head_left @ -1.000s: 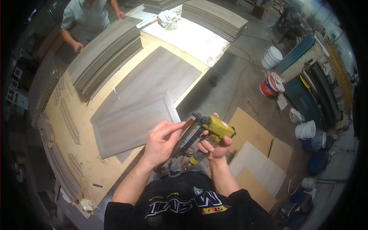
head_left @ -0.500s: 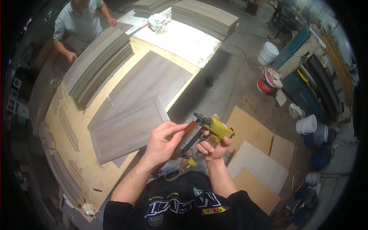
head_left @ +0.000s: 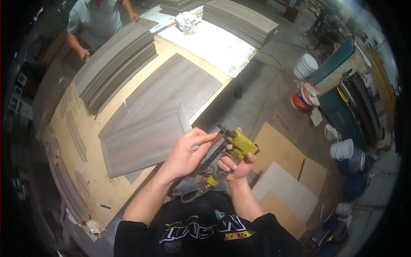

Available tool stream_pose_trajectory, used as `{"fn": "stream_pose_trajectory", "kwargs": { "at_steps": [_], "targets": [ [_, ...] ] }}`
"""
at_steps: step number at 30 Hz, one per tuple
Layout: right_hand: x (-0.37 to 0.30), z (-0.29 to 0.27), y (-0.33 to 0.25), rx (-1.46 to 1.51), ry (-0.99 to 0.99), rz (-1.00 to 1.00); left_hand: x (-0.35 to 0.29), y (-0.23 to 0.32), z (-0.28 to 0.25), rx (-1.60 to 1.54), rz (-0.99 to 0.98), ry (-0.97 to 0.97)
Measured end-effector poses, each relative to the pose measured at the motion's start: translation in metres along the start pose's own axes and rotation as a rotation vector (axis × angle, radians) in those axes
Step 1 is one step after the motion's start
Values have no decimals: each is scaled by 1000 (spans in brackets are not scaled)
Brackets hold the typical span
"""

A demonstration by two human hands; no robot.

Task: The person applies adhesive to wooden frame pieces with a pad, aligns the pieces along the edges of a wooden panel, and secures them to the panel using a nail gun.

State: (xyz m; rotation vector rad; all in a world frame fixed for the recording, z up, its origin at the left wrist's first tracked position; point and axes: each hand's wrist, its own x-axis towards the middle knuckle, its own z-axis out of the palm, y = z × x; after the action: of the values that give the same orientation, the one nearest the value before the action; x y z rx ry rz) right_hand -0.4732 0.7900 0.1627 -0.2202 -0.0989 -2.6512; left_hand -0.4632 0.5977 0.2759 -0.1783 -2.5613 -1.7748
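My right hand is wrapped round the grip of a yellow and black pneumatic nail gun, holding it in front of my chest with its long magazine toward me. My left hand is at the magazine's side, fingertips pinched on a thin brown fastener strip lying along it. Most of that strip is hidden by my fingers and the magazine. An air hose fitting hangs below the grip. Left of my hands, a grey-brown wood-grain panel with a joined, mitred piece lies on the workbench.
Stacked panels stand at the bench's far left, where another person has a hand on them. More panels and a crumpled white cloth are further back. Cardboard sheets and buckets occupy the floor at right.
The brown strip, broadly visible beside the magazine before, now shows only as a narrow sliver. My left fingertips have moved slightly up toward the gun's nose. The view has shifted a little.
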Motion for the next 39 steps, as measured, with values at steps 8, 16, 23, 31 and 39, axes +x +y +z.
{"fn": "stream_pose_trajectory", "kwargs": {
  "at_steps": [8, 16, 23, 31, 39],
  "targets": [
    [2, 0, 2, -60, 86, 1, -17, -6, -10, -80, -138, 150],
    [0, 3, 8, -94, 61, 54, -17, 4, -15, -22, -236, 18],
    [-1, 2, 9, -162, 48, 54, -22, -12, -4, -644, -197, 383],
    [3, 10, 10, -147, 44, 59, -35, -23, -1, -383, -176, 339],
    [4, 10, 10, -136, 33, 60, -37, -18, -4, -229, -165, 280]
  ]
}}
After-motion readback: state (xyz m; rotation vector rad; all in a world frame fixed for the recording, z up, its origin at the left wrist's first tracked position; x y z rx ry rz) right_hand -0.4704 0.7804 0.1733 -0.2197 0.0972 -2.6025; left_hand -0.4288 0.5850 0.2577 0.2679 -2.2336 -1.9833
